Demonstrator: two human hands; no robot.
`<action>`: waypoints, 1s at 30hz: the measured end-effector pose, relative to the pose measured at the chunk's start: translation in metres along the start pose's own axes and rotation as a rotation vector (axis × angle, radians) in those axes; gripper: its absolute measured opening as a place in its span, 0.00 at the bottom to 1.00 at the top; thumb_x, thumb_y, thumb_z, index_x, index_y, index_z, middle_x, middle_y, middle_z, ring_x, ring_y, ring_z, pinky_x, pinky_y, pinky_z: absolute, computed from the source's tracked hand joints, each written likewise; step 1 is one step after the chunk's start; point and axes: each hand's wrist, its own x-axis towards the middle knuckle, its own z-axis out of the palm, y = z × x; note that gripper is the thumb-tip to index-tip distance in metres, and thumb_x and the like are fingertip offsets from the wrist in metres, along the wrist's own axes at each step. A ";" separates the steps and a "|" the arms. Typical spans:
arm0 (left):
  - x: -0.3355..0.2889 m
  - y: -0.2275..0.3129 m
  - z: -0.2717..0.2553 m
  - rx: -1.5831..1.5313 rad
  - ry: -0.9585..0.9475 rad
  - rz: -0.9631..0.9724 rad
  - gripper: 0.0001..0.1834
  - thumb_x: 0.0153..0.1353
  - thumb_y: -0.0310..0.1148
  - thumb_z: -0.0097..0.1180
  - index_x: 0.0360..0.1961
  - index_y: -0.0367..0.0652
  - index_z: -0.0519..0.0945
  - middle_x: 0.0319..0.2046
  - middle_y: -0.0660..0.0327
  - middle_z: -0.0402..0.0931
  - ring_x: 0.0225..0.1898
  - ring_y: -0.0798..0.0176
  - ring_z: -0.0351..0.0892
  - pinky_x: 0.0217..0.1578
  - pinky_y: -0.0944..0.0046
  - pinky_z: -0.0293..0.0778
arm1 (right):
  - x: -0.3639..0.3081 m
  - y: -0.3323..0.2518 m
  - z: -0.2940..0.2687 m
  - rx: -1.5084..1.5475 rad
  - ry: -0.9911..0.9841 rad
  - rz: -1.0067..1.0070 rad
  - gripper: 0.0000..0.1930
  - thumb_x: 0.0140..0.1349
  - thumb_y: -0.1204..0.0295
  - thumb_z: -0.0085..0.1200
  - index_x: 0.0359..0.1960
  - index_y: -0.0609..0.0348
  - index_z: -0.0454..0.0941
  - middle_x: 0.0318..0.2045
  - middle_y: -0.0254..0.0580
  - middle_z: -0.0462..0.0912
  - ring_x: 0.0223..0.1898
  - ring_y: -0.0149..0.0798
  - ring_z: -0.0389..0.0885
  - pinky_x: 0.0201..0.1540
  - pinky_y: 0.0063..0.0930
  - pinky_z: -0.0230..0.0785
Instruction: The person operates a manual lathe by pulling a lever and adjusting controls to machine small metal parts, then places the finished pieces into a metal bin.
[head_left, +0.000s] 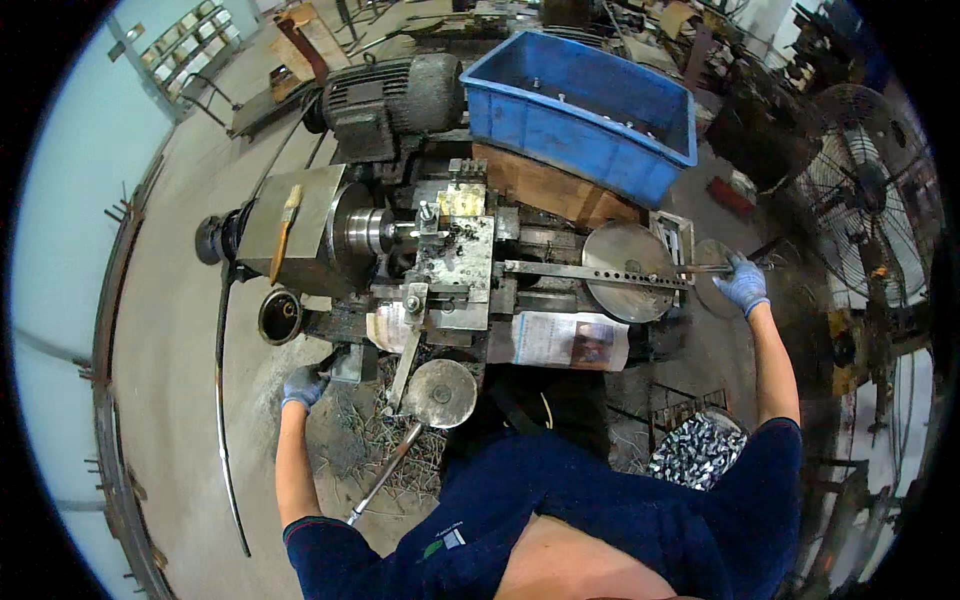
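A small metal-turning lathe stands before me, its round steel chuck (362, 232) at the left end of the bed. In the middle, the tool slide (455, 262) is strewn with dark chips. My right hand (742, 286), in a blue-grey glove, is closed round the end of a long steel lever (600, 274) with a row of holes. This lever crosses over a round metal plate (628, 270). Low on the left, my gloved left hand (304, 386) is closed beside a small grey metal block (347, 364); whatever it grips is dark and unclear.
A blue plastic crate (580, 125) with a few small metal parts stands behind the lathe, next to a motor (395, 95). A brush (287, 232) lies on the headstock. Metal pieces fill a container (698, 450) at lower right. A large fan (865, 190) stands right; shavings (375, 440) cover the floor.
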 end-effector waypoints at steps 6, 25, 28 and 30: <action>-0.094 0.074 -0.037 -0.188 -0.062 0.121 0.24 0.53 0.49 0.54 0.46 0.45 0.78 0.41 0.53 0.78 0.43 0.54 0.78 0.46 0.60 0.71 | 0.019 0.034 0.046 -0.162 -0.100 0.229 0.36 0.44 0.51 0.60 0.56 0.52 0.67 0.58 0.44 0.67 0.63 0.48 0.58 0.63 0.41 0.50; -0.159 0.163 0.030 -0.045 -0.020 0.254 0.15 0.46 0.43 0.59 0.24 0.41 0.77 0.23 0.48 0.75 0.29 0.44 0.75 0.31 0.50 0.70 | -0.165 -0.010 0.078 0.067 -0.005 0.428 0.26 0.46 0.41 0.54 0.29 0.52 0.79 0.28 0.47 0.81 0.33 0.50 0.79 0.37 0.41 0.70; -0.163 0.178 0.015 -0.044 -0.028 0.226 0.15 0.46 0.43 0.60 0.24 0.41 0.77 0.23 0.49 0.75 0.29 0.44 0.75 0.31 0.50 0.70 | -0.172 -0.006 0.087 0.107 -0.024 0.435 0.26 0.46 0.41 0.54 0.31 0.52 0.79 0.29 0.47 0.81 0.34 0.50 0.79 0.38 0.41 0.70; -0.161 0.177 0.018 -0.080 -0.068 0.197 0.15 0.46 0.43 0.60 0.24 0.41 0.77 0.22 0.49 0.76 0.29 0.44 0.75 0.31 0.50 0.69 | -0.171 -0.012 0.076 0.138 -0.065 0.458 0.26 0.46 0.42 0.55 0.34 0.52 0.78 0.31 0.47 0.81 0.36 0.50 0.79 0.39 0.41 0.70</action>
